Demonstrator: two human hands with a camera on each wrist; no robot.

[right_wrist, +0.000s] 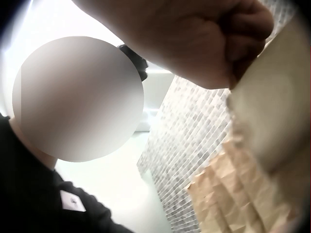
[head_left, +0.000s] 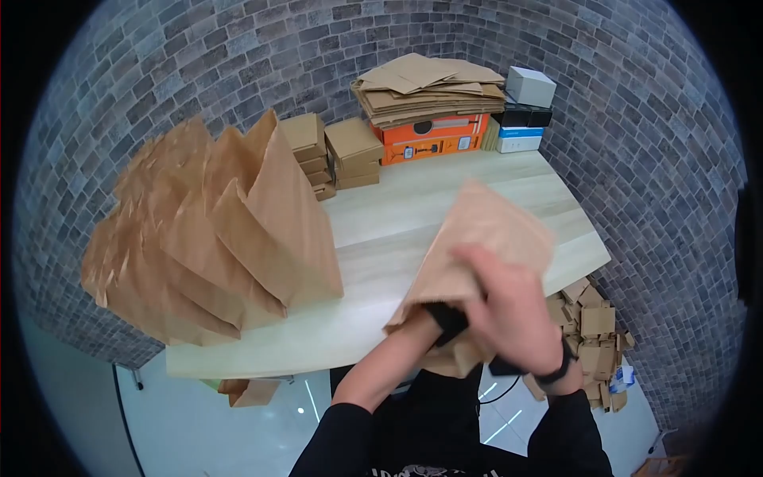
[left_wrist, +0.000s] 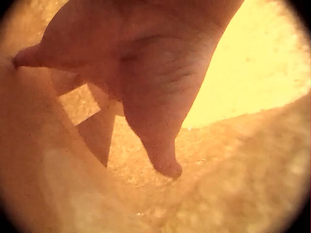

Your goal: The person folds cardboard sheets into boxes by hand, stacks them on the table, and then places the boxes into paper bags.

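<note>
A brown paper bag (head_left: 505, 222) is held above the near right part of the table, its mouth towards the person. My left forearm runs into the mouth, so the head view hides that hand. The left wrist view shows my left hand (left_wrist: 150, 63) inside the bag, thumb and fingers spread against the glowing paper walls. On the outside, my right hand (head_left: 513, 306) grips the bag near its mouth. In the right wrist view its fingers (right_wrist: 245, 29) curl at the edge of the paper.
Several opened paper bags (head_left: 274, 215) stand in a row on the left of the table (head_left: 373, 238). Small cardboard boxes (head_left: 354, 147), an orange box (head_left: 433, 143) with flat cardboard (head_left: 429, 87) on top, and a white box (head_left: 531, 86) line the back. More cardboard (head_left: 598, 322) lies right of the table.
</note>
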